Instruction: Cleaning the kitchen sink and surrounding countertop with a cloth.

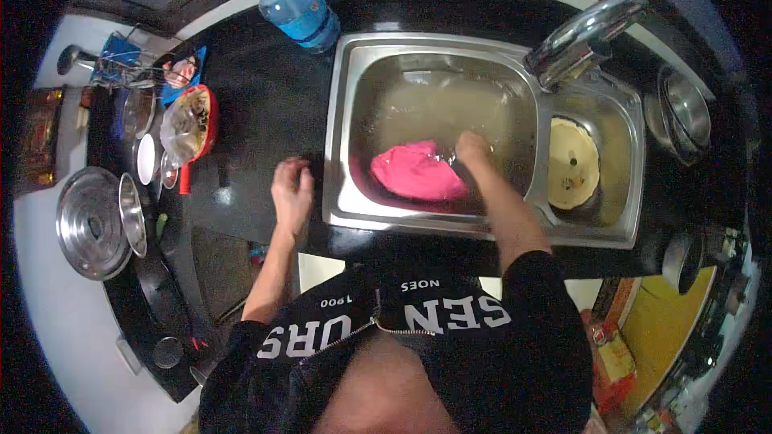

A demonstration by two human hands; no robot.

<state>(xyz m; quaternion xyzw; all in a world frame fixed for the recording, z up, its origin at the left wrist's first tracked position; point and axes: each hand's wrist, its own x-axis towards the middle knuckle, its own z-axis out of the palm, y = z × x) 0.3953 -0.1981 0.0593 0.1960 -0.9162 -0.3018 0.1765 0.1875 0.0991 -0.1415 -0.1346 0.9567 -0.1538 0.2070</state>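
Over the dark countertop, just left of the sink, my left hand (pixel 292 190) has loosely curled fingers. Nothing shows in it, and its thumb stands apart from the fingers. My right hand (pixel 474 152) reaches into the large basin of the stainless-steel sink (pixel 398 224). Cloudy water (pixel 434 102) lies in that basin. A bright pink cloth (pixel 416 173), wet and bunched, rests partly in the water just left of my right hand. My right fingertips are blurred and partly hidden, so I cannot tell whether they grip anything.
A chrome faucet (pixel 579 42) rises behind the sink. The small basin holds a cream strainer basket (pixel 573 163) with scraps. A blue pump bottle (pixel 298 6) stands at the back left. Farther left are a red-rimmed colander (pixel 208 126) and steel lid (pixel 90 223); steel bowls (pixel 687 108) sit right.
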